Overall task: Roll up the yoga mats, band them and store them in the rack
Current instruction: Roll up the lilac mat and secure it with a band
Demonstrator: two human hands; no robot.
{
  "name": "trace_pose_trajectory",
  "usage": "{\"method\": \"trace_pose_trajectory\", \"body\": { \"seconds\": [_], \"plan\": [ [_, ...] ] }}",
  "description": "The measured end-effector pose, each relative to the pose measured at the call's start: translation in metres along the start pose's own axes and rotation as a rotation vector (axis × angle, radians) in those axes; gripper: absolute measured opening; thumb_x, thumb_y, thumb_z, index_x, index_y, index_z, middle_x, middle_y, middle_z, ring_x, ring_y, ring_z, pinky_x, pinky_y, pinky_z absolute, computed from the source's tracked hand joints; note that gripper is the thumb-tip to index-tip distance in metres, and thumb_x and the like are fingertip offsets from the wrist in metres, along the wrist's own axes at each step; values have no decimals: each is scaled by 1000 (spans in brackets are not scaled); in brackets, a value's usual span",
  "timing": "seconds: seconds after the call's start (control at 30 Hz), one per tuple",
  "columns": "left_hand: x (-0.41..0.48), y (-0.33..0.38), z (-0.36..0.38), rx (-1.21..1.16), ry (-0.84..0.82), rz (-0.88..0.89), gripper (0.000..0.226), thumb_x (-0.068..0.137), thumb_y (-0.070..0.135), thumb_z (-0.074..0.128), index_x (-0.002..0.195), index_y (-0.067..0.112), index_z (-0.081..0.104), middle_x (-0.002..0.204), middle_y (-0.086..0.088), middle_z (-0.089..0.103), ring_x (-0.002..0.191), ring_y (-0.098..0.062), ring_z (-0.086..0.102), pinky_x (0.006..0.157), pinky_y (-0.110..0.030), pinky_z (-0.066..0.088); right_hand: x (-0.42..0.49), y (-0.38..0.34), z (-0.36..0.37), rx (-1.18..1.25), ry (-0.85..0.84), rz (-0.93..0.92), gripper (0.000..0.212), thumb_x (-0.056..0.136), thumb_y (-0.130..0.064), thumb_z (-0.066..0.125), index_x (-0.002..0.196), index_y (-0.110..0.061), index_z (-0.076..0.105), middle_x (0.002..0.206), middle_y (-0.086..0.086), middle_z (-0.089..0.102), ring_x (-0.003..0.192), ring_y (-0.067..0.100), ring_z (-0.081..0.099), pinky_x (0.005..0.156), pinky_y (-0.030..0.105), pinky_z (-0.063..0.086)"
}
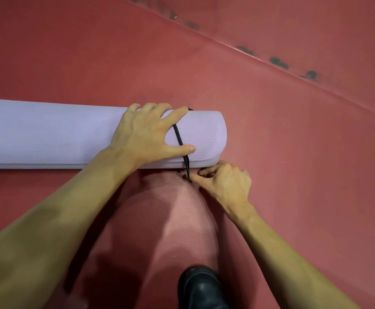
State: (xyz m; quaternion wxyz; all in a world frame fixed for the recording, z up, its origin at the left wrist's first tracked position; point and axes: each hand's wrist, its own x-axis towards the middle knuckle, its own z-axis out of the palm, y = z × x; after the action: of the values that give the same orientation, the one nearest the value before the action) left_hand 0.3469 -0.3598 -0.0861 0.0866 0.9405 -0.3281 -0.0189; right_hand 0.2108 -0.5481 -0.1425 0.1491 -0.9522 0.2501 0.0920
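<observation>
A rolled lilac yoga mat (48,132) lies across the red floor, its right end near the middle of the view. A black band (179,139) runs over the roll close to that end. My left hand (148,134) rests flat on top of the roll, fingers spread, with the thumb and index finger on either side of the band. My right hand (224,184) sits on the floor at the roll's near edge and pinches the lower end of the band between thumb and fingertips.
The red floor (293,152) spreads all around. A raised seam with dark scuff marks (278,61) runs diagonally across the upper right. My knee in pinkish trousers (171,219) and a black shoe (201,286) lie just below the roll.
</observation>
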Motion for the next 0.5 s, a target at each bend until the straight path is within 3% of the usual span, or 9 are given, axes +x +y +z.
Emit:
{"method": "trace_pose_trajectory", "body": {
  "seconds": [0.13,0.3,0.43,0.5],
  "plan": [
    [2,-2,1,-10,32,17,100,72,97,29,151,39,46,143,1,60,127,-28,58,104,-49,42,-10,-4,9,-15,110,23,65,60,-100,53,65,-36,63,95,-17,64,98,18,56,86,40,38],
    [-7,-3,5,90,-3,89,122,61,105,34,160,33,35,151,-6,52,141,-32,47,118,-70,22,-18,-6,20,-50,227,-9,72,64,-102,45,90,-44,79,109,-14,64,98,19,51,81,41,35],
    [-11,-1,4,109,-11,62,128,55,106,34,160,32,32,149,-8,52,134,-34,51,116,-71,26,-20,-5,23,-67,251,-10,70,65,-101,46,84,-42,79,122,-14,64,103,21,49,85,42,36],
    [-10,-1,-1,142,-77,52,133,51,106,36,162,35,19,155,-8,45,138,-33,47,117,-69,27,-20,-4,23,-77,238,-11,76,63,-104,44,80,-39,79,134,-14,60,108,22,48,91,43,36]
  ]
}}
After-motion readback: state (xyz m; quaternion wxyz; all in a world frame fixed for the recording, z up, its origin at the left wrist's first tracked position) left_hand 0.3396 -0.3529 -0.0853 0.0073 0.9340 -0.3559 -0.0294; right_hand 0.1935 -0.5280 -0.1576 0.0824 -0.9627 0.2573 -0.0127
